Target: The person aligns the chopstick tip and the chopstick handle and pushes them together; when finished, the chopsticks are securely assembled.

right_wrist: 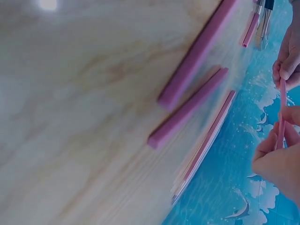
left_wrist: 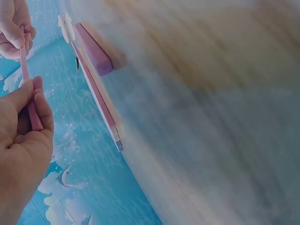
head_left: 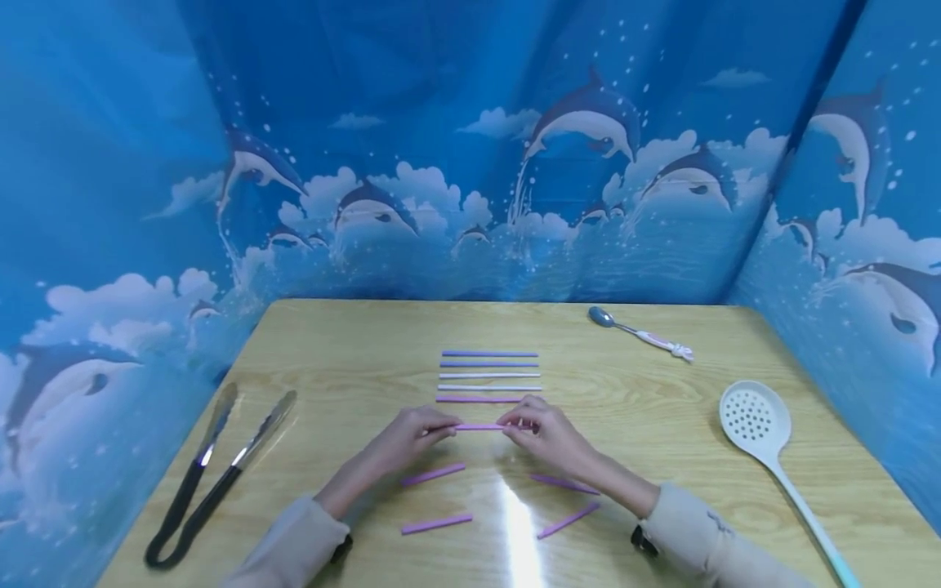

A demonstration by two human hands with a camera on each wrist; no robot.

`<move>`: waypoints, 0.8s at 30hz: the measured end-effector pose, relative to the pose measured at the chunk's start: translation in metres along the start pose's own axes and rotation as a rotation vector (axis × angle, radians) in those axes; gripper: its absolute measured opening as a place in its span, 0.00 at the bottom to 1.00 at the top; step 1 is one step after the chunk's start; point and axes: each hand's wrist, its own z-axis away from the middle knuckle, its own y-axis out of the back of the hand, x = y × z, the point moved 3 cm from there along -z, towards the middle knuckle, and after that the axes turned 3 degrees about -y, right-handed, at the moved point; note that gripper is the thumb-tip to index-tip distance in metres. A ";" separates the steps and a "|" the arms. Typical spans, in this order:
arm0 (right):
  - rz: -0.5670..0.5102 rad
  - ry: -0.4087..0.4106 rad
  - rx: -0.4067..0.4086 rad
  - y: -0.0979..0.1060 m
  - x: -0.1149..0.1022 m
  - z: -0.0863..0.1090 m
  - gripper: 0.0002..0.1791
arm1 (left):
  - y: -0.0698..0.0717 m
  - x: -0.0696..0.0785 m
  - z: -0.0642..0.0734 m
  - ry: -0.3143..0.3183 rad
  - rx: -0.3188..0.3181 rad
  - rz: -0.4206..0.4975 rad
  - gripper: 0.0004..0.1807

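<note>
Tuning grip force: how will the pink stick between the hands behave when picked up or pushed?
The pink stick is probably stiff: it runs straight between the left hand and right hand. Likely light, being thin. Seems unlikely to roll; its end looks squared.

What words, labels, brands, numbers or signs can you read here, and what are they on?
None can be read.
Right sleeve: a small dark mark, too blurred to tell whether it is lettering.
Held pink stick, tongs, slotted skimmer, spoon: no legible text.
Dolphin-print backdrop: pictures, no legible words.
</note>
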 end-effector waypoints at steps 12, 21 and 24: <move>0.034 -0.076 0.015 0.008 0.016 -0.003 0.07 | 0.004 -0.014 -0.004 0.186 0.013 0.053 0.12; 0.064 -0.113 0.014 0.009 0.032 -0.007 0.06 | 0.009 -0.031 -0.008 0.296 0.046 0.090 0.12; 0.083 -0.104 0.008 0.009 0.036 -0.010 0.05 | 0.009 -0.034 -0.010 0.284 0.036 0.092 0.12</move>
